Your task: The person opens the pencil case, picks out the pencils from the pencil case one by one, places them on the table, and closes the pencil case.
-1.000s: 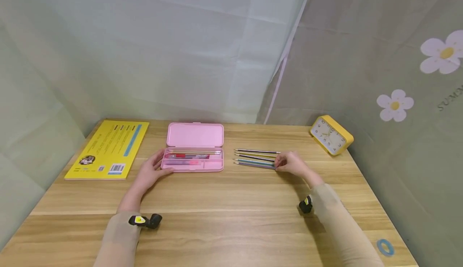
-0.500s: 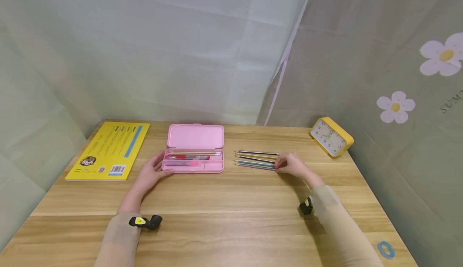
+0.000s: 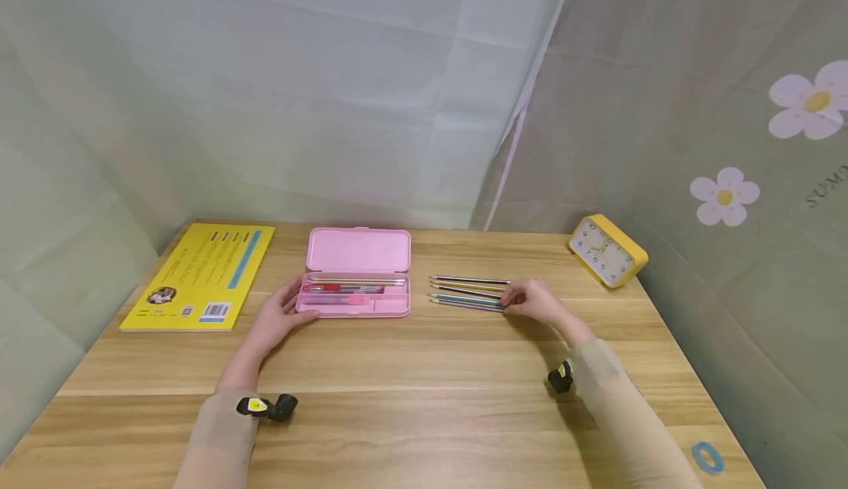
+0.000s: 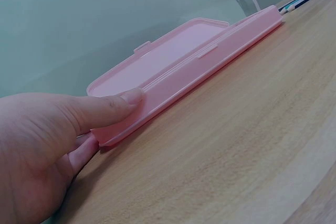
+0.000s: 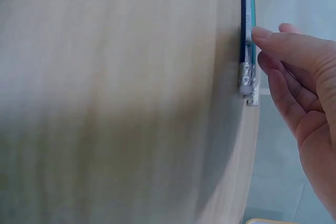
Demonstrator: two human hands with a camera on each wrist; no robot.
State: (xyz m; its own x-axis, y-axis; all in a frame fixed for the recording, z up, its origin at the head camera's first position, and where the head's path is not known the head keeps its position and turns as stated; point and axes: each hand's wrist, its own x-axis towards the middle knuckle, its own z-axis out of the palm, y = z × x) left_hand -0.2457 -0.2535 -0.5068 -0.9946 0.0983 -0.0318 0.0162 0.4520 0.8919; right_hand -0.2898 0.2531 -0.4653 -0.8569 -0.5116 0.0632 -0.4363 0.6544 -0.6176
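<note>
An open pink pencil case lies on the table with its lid folded back. Inside are several pens and pencils, among them a red pen. My left hand grips the case's left end; the left wrist view shows the thumb along its front wall. To the right of the case several pencils lie in a loose fan, points to the left. My right hand is at their eraser ends. In the right wrist view its thumb and fingers pinch a teal pencil beside a dark blue pencil.
A yellow book lies at the left of the table. At the back right stands a yellow clock, and a blue ring, perhaps tape, is near the right edge. Curtains close off the back and sides.
My right hand has shifted very slightly left at the pencils' ends. The left hand has kept its grip on the pencil case, which has stayed in place.
</note>
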